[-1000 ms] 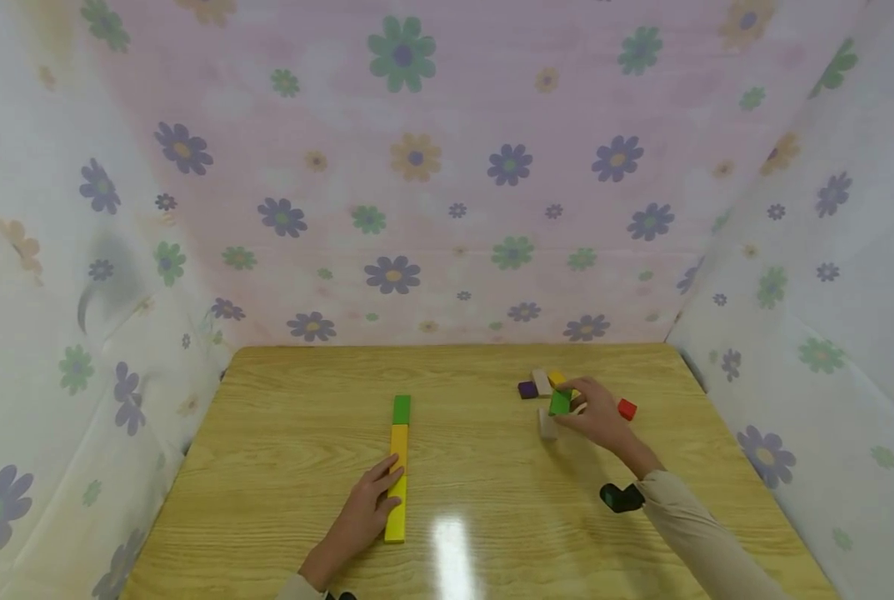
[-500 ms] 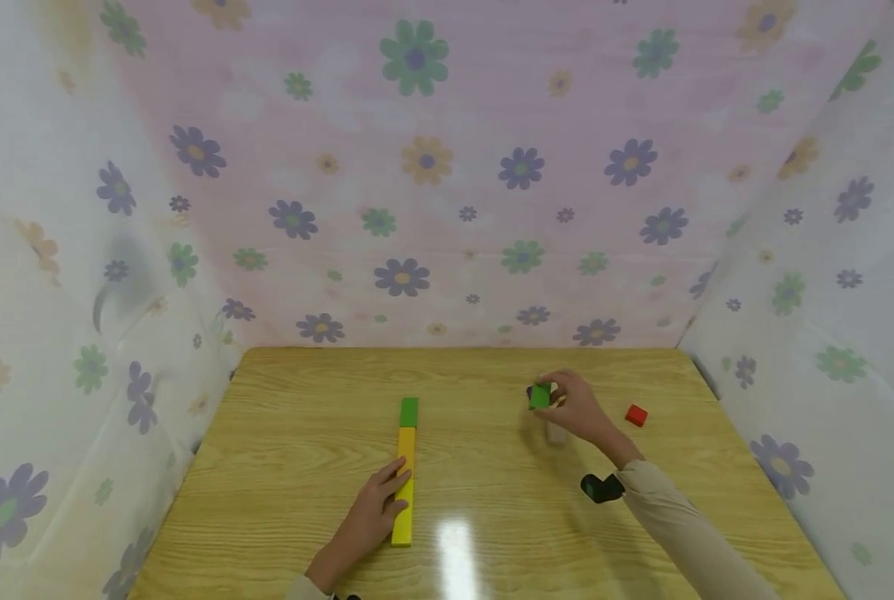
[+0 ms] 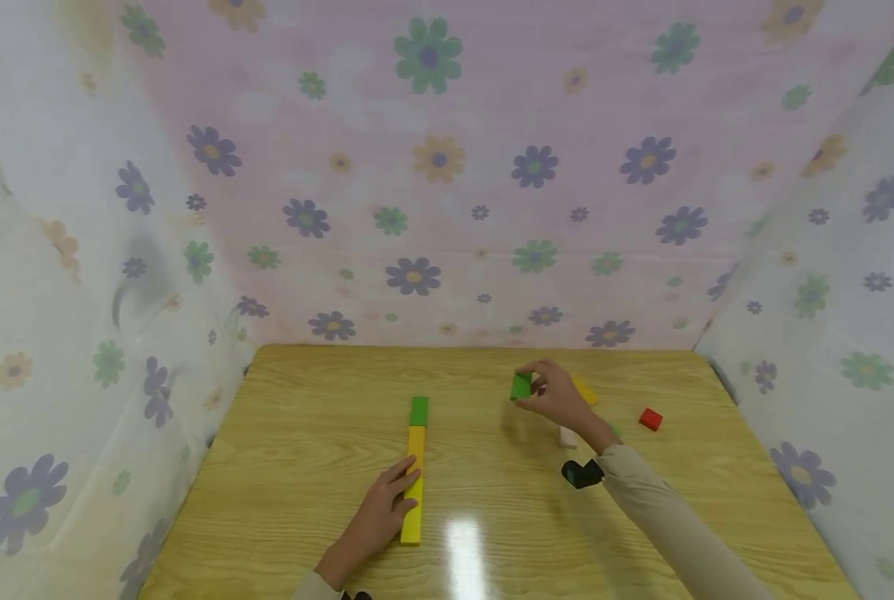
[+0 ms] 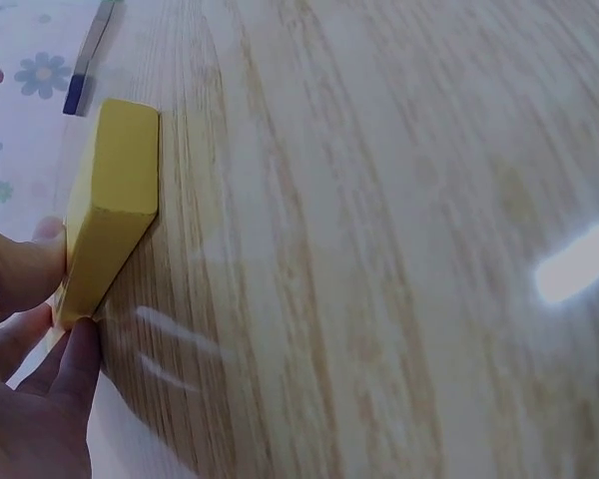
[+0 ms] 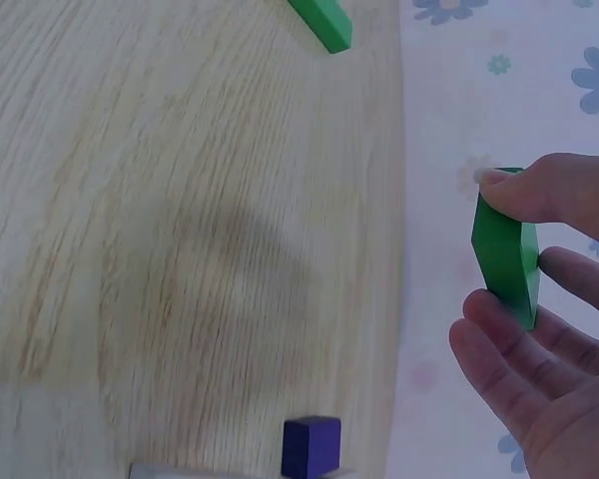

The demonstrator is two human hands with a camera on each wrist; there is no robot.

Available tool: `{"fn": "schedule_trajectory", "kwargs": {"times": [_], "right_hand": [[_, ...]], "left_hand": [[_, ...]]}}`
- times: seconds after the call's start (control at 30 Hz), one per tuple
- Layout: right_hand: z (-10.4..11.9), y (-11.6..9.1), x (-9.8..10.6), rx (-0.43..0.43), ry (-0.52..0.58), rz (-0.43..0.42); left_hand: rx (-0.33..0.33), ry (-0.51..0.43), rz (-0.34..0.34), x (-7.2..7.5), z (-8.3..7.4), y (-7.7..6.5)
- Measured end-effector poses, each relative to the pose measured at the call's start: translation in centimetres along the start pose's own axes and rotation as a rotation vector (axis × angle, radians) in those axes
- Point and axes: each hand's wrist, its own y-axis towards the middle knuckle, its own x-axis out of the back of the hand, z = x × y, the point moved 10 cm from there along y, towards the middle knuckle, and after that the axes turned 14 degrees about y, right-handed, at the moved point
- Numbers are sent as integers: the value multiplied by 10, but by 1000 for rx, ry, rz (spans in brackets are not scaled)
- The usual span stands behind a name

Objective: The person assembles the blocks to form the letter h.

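A straight row lies on the table: a green block (image 3: 420,411) at the far end, then an orange-yellow block (image 3: 417,440) and a yellow block (image 3: 412,529) nearest me. My left hand (image 3: 375,518) rests on the row from its left side. Its fairly straight fingers touch the two yellowish blocks, and the left wrist view shows fingertips against the yellow block (image 4: 125,165). Between thumb and fingers, my right hand (image 3: 555,396) pinches another green block (image 3: 521,386). In the right wrist view this green block (image 5: 507,249) is raised and tilted, above its shadow on the wood.
Right of the row lie a red block (image 3: 651,419), an orange-yellow block (image 3: 585,390) and a whitish block (image 3: 568,437). A green piece (image 3: 615,430) shows partly behind the right wrist. A purple block (image 5: 311,446) appears in the right wrist view. Flowered cloth surrounds the table (image 3: 327,417).
My right hand has carried the green block leftward, away from the loose blocks and toward the row. The left hand has stayed on the row. The head view has shifted slightly.
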Motion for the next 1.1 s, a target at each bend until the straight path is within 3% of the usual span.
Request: {"fn": "schedule_trajectory", "kwargs": {"times": [0.83, 1.1], "right_hand": [[-11, 48, -51, -37, 22, 57], [-2, 61, -64, -16, 46, 94]], "left_hand": [[1, -4, 7, -2, 4, 0], [0, -14, 9, -3, 5, 0]]}}
